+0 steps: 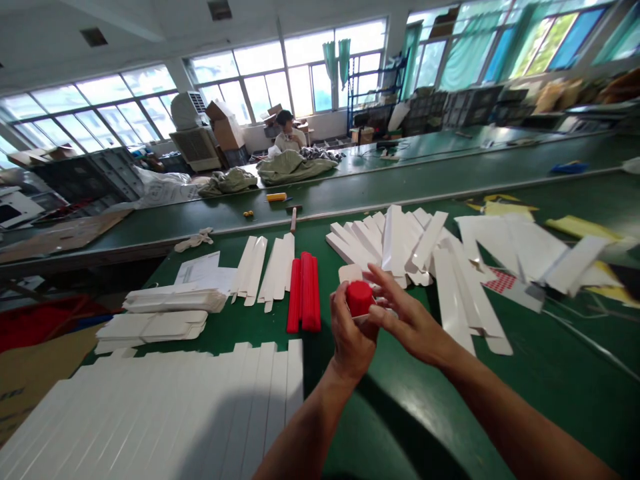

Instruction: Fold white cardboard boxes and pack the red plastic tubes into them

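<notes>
Gripping: the left hand [351, 333] curls around a red cylindrical plug [360, 298] from below, closed firmly on its lower part.
Right hand: the right hand [413, 321] comes in from the other side, with its fingers [387, 283] spread over the plug and a white card strip [350, 273]; I cannot tell whether they clamp or only touch.
Plug: it sits between both hands, above the green workbench [500, 407], with the white card strip against its far side.
Beside the hands: a bundle of red rods [303, 293] lies just left of the plug, apart from it.
Flat and ordered: a notched white card sheet [150, 413] fills the near left, and squared stacks of white card blanks [160, 313] lie beyond it, beside printed papers [200, 270].
Loose: a fan of white strips [390, 247] lies just past the hands, and a second white heap [525, 253] lies to the right; much of the card is unstacked.
Far: a green conveyor belt [380, 190] carries a yellow-handled tool [276, 197], and a seated co-worker [290, 130] sits behind green sacks [293, 167].
</notes>
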The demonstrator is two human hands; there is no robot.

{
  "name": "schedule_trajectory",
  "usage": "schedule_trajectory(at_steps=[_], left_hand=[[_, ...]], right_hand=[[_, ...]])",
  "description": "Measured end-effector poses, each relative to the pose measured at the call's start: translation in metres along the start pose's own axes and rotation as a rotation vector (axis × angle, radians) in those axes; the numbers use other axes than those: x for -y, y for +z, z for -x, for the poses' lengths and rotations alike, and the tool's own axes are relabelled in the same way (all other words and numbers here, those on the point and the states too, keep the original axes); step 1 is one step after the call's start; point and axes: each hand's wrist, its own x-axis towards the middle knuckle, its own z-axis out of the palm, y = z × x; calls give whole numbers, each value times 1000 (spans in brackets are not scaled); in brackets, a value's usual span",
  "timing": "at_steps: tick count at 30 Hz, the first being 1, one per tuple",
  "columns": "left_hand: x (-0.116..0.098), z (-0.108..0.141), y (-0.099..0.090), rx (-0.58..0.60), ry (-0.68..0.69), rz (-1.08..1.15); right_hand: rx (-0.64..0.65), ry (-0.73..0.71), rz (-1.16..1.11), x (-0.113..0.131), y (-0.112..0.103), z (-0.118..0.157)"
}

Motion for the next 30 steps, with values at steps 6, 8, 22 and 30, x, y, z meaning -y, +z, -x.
schedule_trajectory(at_steps=[6, 8, 22, 30], left_hand=[[2, 2, 4, -15, 77, -48], [1, 4, 3, 18, 91, -31], [-19, -17, -3, 231, -486, 610], [-3, -11, 0, 103, -196, 312]], right_hand=[[-93, 212, -559, -30, 17, 7], [-118, 205, -648, -34, 26, 7], [-313, 109, -686, -23, 46, -10], [-521, -24, -550, -39, 49, -21]])
